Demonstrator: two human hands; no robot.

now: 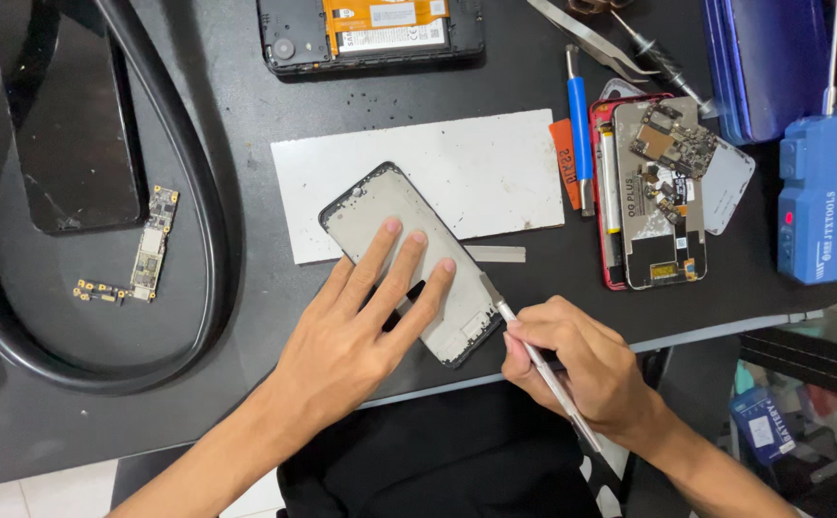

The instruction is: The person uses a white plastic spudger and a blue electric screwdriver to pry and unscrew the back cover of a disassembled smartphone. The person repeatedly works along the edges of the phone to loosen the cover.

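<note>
- The left hand [346,341] is lying flat on a phone frame [409,259], its fingers [409,264] spread and stretched out, pressing down on the grey inner face rather than gripping it.
- The phone frame is sitting tilted on the dark worktop [226,317], its upper end overlapping a white rectangular plate [457,173] and its lower end reaching toward the worktop's near edge.
- The right hand [577,360] is closed around a slim metal blade tool [533,350], held like a pen, with the handle running back past the wrist.
- The tool's flat tip is meeting the right-hand long edge of the phone frame, near its lower corner; whether it is under the edge or only against it cannot be told.
- A small grey strip [495,253] is lying just beside the frame, at the lower edge of the white plate.
- To the right, an opened red phone [644,192] is lying with loose circuit boards resting on it, and a blue-handled tool [580,125] is lying just beside its left edge.
- Further right, a blue box-shaped device [816,197] is standing near the worktop's edge.
- At the top, another opened phone with an orange battery [370,29] is showing, partly cut off.
- On the left, a thick black cable loop [198,192] is curving round a small circuit board [153,245], with a dark phone screen [73,125] lying above it.
- Metal tweezers [591,38] are lying near the top, well apart from both hands.
</note>
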